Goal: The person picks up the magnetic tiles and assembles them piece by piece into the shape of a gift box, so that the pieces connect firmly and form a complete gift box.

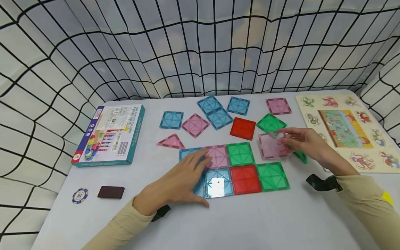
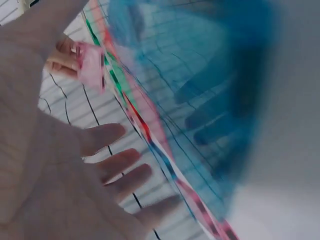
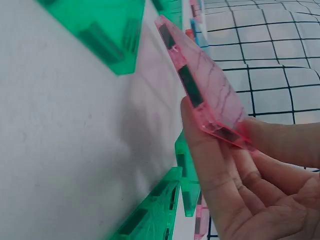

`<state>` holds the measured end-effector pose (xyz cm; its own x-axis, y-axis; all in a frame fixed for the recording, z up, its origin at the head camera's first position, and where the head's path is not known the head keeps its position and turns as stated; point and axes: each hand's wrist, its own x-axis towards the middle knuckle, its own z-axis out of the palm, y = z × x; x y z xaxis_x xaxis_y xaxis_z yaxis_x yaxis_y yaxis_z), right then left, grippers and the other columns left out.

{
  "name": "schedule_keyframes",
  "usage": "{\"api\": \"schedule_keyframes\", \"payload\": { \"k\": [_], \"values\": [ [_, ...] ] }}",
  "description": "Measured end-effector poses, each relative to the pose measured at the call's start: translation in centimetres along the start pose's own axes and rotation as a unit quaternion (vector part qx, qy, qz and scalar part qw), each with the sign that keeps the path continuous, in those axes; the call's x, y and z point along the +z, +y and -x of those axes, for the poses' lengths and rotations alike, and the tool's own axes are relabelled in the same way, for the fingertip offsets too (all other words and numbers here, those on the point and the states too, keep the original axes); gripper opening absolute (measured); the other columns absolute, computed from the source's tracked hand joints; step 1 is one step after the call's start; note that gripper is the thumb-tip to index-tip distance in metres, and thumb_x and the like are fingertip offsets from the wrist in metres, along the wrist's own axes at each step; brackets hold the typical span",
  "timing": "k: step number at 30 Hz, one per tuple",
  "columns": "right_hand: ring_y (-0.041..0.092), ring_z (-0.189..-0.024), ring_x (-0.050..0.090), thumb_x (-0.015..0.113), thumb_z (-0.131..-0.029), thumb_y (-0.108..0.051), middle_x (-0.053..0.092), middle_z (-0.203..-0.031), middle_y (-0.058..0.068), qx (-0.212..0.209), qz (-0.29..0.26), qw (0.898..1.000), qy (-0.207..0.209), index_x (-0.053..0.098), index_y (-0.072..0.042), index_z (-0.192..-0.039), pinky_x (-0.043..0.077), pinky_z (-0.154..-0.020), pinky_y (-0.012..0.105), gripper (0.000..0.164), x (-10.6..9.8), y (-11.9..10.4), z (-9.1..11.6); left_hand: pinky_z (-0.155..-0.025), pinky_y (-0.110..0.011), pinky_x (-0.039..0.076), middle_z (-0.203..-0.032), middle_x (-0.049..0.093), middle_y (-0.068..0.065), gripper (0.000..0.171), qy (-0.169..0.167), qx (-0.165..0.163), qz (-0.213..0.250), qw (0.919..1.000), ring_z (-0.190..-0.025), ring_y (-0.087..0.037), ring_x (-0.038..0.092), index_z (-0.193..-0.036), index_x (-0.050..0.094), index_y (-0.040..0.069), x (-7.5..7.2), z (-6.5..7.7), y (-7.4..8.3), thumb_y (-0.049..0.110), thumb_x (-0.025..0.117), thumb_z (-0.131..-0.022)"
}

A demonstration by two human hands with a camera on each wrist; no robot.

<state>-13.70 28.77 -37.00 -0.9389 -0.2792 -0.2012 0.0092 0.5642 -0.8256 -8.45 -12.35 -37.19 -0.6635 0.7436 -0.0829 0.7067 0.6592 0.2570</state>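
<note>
My right hand [image 1: 307,142] pinches a pink square magnetic tile [image 1: 265,148] by its right edge, between thumb and fingers. In the right wrist view this tile [image 3: 212,82] is tilted above the white table. Translucent tiles lie edge to edge in two rows; the back row shows a pink tile [image 1: 218,157] and a green tile [image 1: 240,153]. Along the front row sit a blue tile [image 1: 219,182], a red tile [image 1: 246,179] and another green tile [image 1: 273,177]. My left hand [image 1: 179,180] lies over the block's left end, fingers spread, partly hiding blue tiles there.
Behind the block lie loose tiles: a red square [image 1: 242,128], a green one [image 1: 271,122], a pink triangle [image 1: 172,141] and several others. A box [image 1: 109,135] stands left, near a poker chip [image 1: 80,196] and a dark block [image 1: 110,192]. A picture board [image 1: 385,142] lies right.
</note>
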Motion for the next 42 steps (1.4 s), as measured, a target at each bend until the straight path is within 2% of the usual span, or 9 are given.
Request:
{"api": "schedule_keyframes", "payload": {
  "k": [5,12,16,20,24,27,32,38,42],
  "values": [
    [0.002,-0.091,0.062,0.060,-0.108,-0.014,0.072,-0.117,0.021,-0.003,0.044,0.999,-0.007,0.049,0.010,-0.149,0.053,-0.074,0.021,0.049,0.7,-0.1,-0.6,-0.122,-0.062,0.027,-0.168,0.024,-0.025,0.114,-0.021,-0.032,0.027,0.9989,-0.153,-0.043,0.027,-0.158,0.037,-0.003,0.5,2.4,-1.1,0.062,0.086,-0.078],
    [0.028,-0.093,0.065,0.062,-0.105,-0.011,0.068,-0.101,0.013,-0.027,0.105,0.994,-0.001,0.053,0.015,-0.142,0.051,-0.068,0.022,0.046,2.6,-0.3,-1.0,-0.124,-0.057,0.026,-0.170,0.018,-0.023,0.113,-0.025,-0.040,0.072,0.9963,-0.157,-0.042,0.020,-0.160,0.035,-0.001,1.1,3.4,-1.8,0.062,0.084,-0.080],
    [0.023,-0.084,0.063,0.065,-0.103,-0.010,0.068,-0.095,0.012,-0.036,0.165,0.986,-0.007,0.059,0.015,-0.136,0.049,-0.062,0.026,0.041,2.9,-0.9,-0.4,-0.124,-0.058,0.023,-0.170,0.020,-0.026,0.119,-0.019,-0.026,0.060,0.9977,-0.157,-0.043,0.020,-0.158,0.037,-0.004,1.1,3.4,-1.7,0.065,0.086,-0.075],
    [0.017,-0.076,0.062,0.066,-0.103,-0.011,0.066,-0.091,0.009,-0.032,0.184,0.982,-0.026,0.066,0.015,-0.125,0.050,-0.061,0.027,0.034,3.0,-1.7,0.2,-0.122,-0.055,0.031,-0.169,0.022,-0.024,0.109,-0.012,-0.033,0.059,0.9976,-0.157,-0.041,0.022,-0.157,0.039,-0.003,1.2,3.2,-1.7,0.062,0.083,-0.081],
    [0.024,-0.088,0.066,0.067,-0.101,-0.008,0.064,-0.102,0.014,-0.062,0.200,0.978,-0.008,0.071,0.011,-0.121,0.057,-0.067,0.031,0.028,3.3,-2.8,0.4,-0.120,-0.053,0.036,-0.168,0.024,-0.022,0.100,-0.009,-0.043,0.060,0.9972,-0.156,-0.039,0.024,-0.156,0.041,-0.002,1.2,3.1,-1.7,0.058,0.080,-0.087],
    [0.036,-0.105,0.067,0.066,-0.101,-0.008,0.062,-0.118,0.020,-0.105,0.198,0.975,0.001,0.071,0.006,-0.125,0.062,-0.082,0.044,0.028,3.6,-3.9,-0.4,-0.121,-0.053,0.035,-0.168,0.026,-0.023,0.100,-0.008,-0.044,0.054,0.9975,-0.155,-0.041,0.026,-0.156,0.041,-0.003,1.3,2.9,-1.5,0.058,0.080,-0.087],
    [0.048,-0.137,0.047,0.064,-0.104,-0.019,0.048,-0.151,0.027,-0.139,0.200,0.969,-0.048,0.058,0.005,-0.143,0.047,-0.107,0.065,0.046,4.9,-5.4,-3.5,-0.123,-0.053,0.031,-0.167,0.027,-0.025,0.103,-0.007,-0.049,0.042,0.9979,-0.155,-0.043,0.026,-0.158,0.038,-0.004,1.4,2.8,-1.2,0.061,0.077,-0.088],
    [0.053,-0.148,0.033,0.064,-0.105,-0.031,0.031,-0.163,0.033,-0.130,0.285,0.944,-0.107,0.041,0.011,-0.153,0.039,-0.113,0.065,0.068,7.2,-5.0,-5.0,-0.123,-0.053,0.030,-0.169,0.026,-0.023,0.101,-0.013,-0.051,0.045,0.9976,-0.156,-0.041,0.023,-0.160,0.036,-0.001,1.8,2.7,-0.9,0.062,0.074,-0.090],
    [0.049,-0.151,0.030,0.062,-0.106,-0.033,0.031,-0.165,0.029,-0.125,0.301,0.939,-0.109,0.039,0.007,-0.156,0.037,-0.116,0.063,0.069,7.9,-5.9,-4.5,-0.124,-0.053,0.030,-0.169,0.025,-0.022,0.101,-0.017,-0.057,0.036,0.9976,-0.156,-0.041,0.023,-0.160,0.036,-0.001,1.8,2.9,-1.1,0.063,0.073,-0.091]
  ]
}}
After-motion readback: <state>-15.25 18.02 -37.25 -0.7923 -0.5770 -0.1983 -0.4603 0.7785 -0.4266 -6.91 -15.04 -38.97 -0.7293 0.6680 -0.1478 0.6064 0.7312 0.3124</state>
